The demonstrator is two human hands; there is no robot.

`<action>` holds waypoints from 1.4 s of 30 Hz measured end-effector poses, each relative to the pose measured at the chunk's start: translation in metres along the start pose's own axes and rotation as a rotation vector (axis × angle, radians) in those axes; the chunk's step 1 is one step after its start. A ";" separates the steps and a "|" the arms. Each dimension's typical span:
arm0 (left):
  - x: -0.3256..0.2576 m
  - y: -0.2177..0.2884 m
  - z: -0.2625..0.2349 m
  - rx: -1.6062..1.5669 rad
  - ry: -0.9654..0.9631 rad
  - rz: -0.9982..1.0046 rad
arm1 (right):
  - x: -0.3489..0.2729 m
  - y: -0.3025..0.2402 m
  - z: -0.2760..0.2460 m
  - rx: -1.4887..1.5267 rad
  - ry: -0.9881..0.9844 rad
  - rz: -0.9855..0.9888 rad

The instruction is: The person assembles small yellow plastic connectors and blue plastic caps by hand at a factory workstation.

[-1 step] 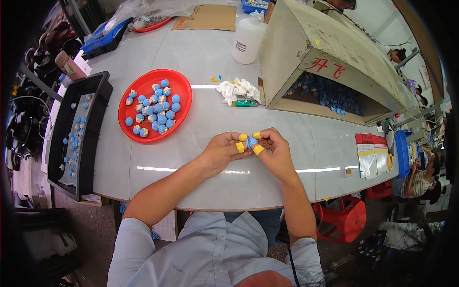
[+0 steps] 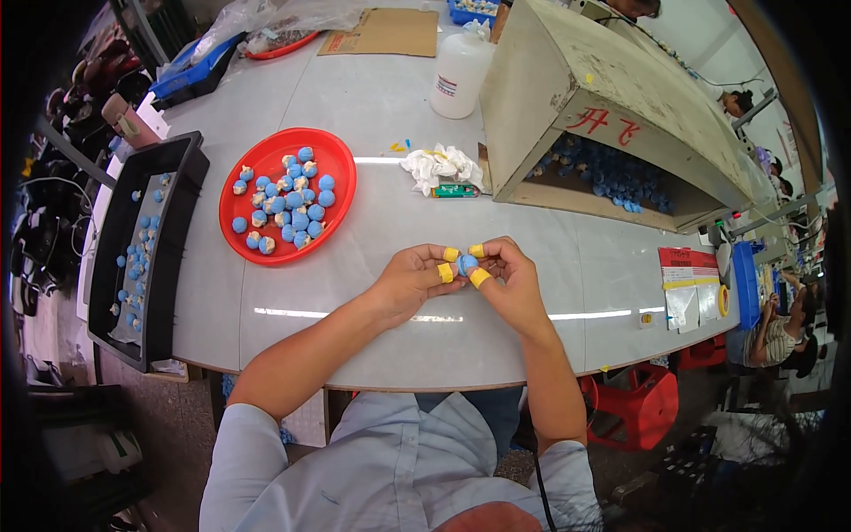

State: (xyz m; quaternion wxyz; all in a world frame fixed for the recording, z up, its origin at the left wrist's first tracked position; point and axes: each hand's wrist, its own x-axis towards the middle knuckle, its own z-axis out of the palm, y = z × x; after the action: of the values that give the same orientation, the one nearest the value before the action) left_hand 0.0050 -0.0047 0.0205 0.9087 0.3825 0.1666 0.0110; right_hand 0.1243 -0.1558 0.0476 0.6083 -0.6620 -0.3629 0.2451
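Over the table's near middle, both hands meet at a small round blue piece (image 2: 466, 263). My left hand (image 2: 409, 282) pinches its left side with thumb and forefinger. On the other side my right hand (image 2: 515, 291) grips it the same way. Yellow tape wraps the thumb and forefinger tips of each hand. The fingers partly cover the piece, so its details are too small to make out. Left of the hands, a red round tray (image 2: 346, 208) holds several blue balls (image 2: 300, 219), some with pale, cream-coloured parts.
At far left stands a black bin (image 2: 160, 341) with more blue balls. A white plastic bottle (image 2: 459, 80), a crumpled white cloth (image 2: 441, 167) and a green packet (image 2: 456, 191) lie beyond my hands. Back right, an open-fronted box (image 2: 532, 115) contains blue pieces. Red stool (image 2: 643, 408) below.
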 end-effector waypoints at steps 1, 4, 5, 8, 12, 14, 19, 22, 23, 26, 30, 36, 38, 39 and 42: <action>0.000 0.000 -0.001 0.012 -0.003 0.006 | 0.000 0.001 0.000 0.000 -0.002 0.001; -0.002 0.001 0.002 -0.002 -0.005 0.012 | 0.000 0.004 0.001 0.001 -0.003 -0.013; -0.002 0.002 0.003 -0.004 -0.004 0.012 | 0.000 0.004 0.001 -0.018 -0.001 -0.031; -0.002 0.002 0.004 0.002 -0.004 0.029 | 0.000 0.004 0.000 -0.035 -0.005 -0.058; -0.002 0.004 0.004 0.003 -0.006 0.014 | 0.001 0.004 -0.004 0.014 -0.021 -0.054; -0.002 0.003 0.004 0.008 -0.007 0.003 | 0.001 0.003 -0.003 0.010 -0.021 -0.039; -0.001 0.001 0.002 0.025 0.021 0.005 | -0.001 0.004 0.002 -0.066 0.016 -0.079; 0.000 0.000 0.002 0.005 0.029 0.012 | -0.001 0.004 0.006 -0.111 0.048 -0.131; -0.001 0.000 0.002 0.004 0.030 0.013 | -0.002 0.004 0.007 -0.127 0.059 -0.148; -0.002 -0.001 0.002 0.006 0.027 0.039 | -0.001 0.006 0.007 -0.155 0.056 -0.182; 0.000 -0.003 0.003 0.037 0.026 0.065 | -0.001 0.012 0.001 -0.132 0.028 -0.137; -0.006 0.005 0.009 0.023 0.102 0.012 | 0.001 -0.019 0.008 0.140 -0.055 0.309; -0.007 0.010 0.016 0.020 0.135 0.011 | 0.000 -0.019 0.005 0.169 -0.057 0.324; -0.009 0.014 0.021 0.040 0.143 -0.045 | 0.000 -0.018 0.004 0.202 -0.063 0.342; -0.010 0.015 0.022 0.060 0.129 -0.114 | -0.002 0.001 0.006 0.119 -0.009 0.277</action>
State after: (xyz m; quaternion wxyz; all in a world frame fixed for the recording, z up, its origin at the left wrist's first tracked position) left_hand 0.0039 -0.0110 0.0482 0.8833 0.3979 0.2468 -0.0213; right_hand 0.1186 -0.1541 0.0451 0.6050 -0.6676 -0.2555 0.3507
